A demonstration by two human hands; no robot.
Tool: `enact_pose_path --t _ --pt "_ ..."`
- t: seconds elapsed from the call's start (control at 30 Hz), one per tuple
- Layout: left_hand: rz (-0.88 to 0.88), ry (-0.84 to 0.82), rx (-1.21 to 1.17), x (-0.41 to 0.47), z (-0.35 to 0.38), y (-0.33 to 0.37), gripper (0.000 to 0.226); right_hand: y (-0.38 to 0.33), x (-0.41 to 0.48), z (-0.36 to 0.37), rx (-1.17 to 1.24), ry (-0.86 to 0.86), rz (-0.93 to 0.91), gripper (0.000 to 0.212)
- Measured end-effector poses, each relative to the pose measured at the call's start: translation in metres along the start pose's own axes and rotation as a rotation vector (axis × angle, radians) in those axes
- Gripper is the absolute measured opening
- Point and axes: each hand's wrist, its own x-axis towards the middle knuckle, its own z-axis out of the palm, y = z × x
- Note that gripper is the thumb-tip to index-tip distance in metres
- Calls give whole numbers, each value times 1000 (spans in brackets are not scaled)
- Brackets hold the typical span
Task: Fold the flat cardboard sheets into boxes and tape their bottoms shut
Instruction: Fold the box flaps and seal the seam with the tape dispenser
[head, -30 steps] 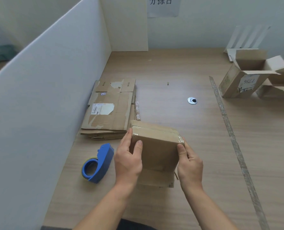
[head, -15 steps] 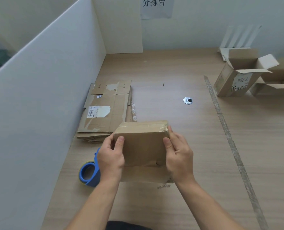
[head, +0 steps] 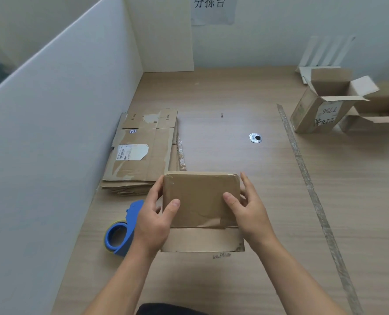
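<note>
Left hand [head: 153,220] and right hand [head: 249,214] either side of box [head: 200,198], thumbs atop.

the left hand [head: 153,221] covers the right part of the blue tape dispenser [head: 120,233] and the left side of the cardboard box [head: 200,198]; the right hand [head: 249,212] covers its right side. the box hides the near right corner of the stack of flat cardboard sheets [head: 143,153], whose label [head: 132,152] is printed too small to read. the paper sign [head: 213,7] is cut by the top edge, the far-right open box [head: 380,110] by the right edge. a dark speck [head: 222,114] on the table [head: 234,280] is too small to tell.
</note>
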Motion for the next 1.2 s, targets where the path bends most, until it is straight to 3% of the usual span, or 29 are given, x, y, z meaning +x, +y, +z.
enact_pose_path --t 0.13,0.23,0.33,0.47,0.53,0.63,0.7,0.77,0.83,0.9,0.97,1.07,1.17,1.2 --pt "-23 -125 -20 0 -14 -3 57 1 6 -10 -16 137 118 36" --pt "-59 -159 -56 -1 -19 -4 60 -5 8 -15 98 41 209 23" --pt "-102 -234 -123 0 -28 -6 65 -14 7 -26 241 -74 212 32" --pt "-196 -262 -265 -1 -36 -6 80 -15 6 -38 446 -76 217 52" --pt "-214 -252 -286 -3 -35 -8 71 -10 6 -41 483 -141 215 64" --pt "-144 -230 -181 -8 -29 -13 38 2 2 -41 344 -204 150 47" --pt "-105 -141 -57 -10 -24 -19 15 10 3 -40 250 -128 156 36" --pt "-123 -71 73 -10 -23 -30 21 17 6 -39 180 -58 177 35" --pt "-195 -3 105 -7 -25 -43 6 24 8 -38 98 -6 193 29" --pt "-281 57 172 -7 -25 -53 28 32 10 -38 6 12 205 20" --pt "-299 158 249 -8 -25 -59 36 39 10 -35 -71 3 210 11" --pt "-193 233 423 -12 -25 -67 24 53 6 -30 -292 78 166 5" --pt "-17 254 636 -14 -24 -79 11 58 3 -29 -548 251 60 33" --pt "21 276 706 -14 -24 -80 12 59 4 -30 -635 265 4 32"
